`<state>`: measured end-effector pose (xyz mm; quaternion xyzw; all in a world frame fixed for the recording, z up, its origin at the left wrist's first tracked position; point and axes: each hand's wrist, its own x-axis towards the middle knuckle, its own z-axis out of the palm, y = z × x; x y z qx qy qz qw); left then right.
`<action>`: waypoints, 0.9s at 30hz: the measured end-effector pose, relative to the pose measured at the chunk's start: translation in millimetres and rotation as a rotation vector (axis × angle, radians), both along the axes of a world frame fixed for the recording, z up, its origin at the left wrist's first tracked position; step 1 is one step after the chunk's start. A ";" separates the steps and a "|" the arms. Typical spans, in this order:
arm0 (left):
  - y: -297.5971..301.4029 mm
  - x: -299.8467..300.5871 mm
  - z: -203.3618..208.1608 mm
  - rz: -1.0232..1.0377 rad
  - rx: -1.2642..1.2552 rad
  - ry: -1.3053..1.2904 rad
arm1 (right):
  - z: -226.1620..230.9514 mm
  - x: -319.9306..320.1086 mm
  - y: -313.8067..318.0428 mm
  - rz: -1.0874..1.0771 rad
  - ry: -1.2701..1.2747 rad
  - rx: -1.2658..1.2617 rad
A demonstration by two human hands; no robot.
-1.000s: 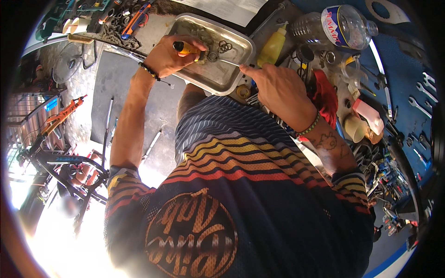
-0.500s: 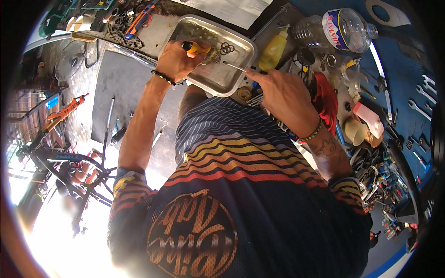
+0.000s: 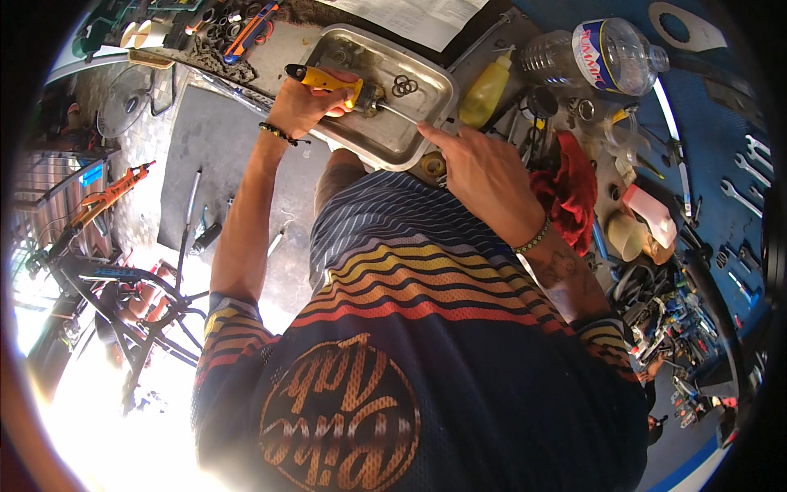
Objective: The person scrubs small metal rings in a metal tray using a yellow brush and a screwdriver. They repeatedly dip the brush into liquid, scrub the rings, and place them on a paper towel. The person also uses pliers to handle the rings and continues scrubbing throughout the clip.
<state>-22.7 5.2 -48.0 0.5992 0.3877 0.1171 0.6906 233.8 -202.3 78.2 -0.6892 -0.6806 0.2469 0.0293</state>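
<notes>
My left hand is closed round a yellow-handled tool with a black end, over a shallow metal tray. The tool's working end is hard to make out beside a dark round piece. A thin metal rod runs from that piece toward my right hand. My right index fingertip presses on the rod's near end at the tray's right rim; the thumb and other fingers are mostly hidden beneath. Several dark rings lie in the tray, which looks wet.
Right of the tray lie a squeeze bottle of yellow liquid, a large clear plastic bottle, a red rag and crowded tools. An orange-and-blue cutter lies at the back left. A bicycle frame stands at the lower left.
The yellow handle has swung from pointing up at me to lying flatter, its black end now to the left. My right hand and the rod's end have shifted slightly left.
</notes>
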 end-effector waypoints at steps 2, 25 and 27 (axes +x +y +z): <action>0.7 0.5 3.7 0.024 0.035 -0.014 | -5.0 -1.2 2.5 -0.006 0.003 0.006; -23.1 28.4 38.7 -0.037 0.488 0.201 | 7.9 -3.6 -4.1 0.048 -0.119 -0.037; -22.4 26.2 35.7 -0.039 0.472 0.207 | 6.6 -1.5 -10.1 0.043 -0.107 -0.020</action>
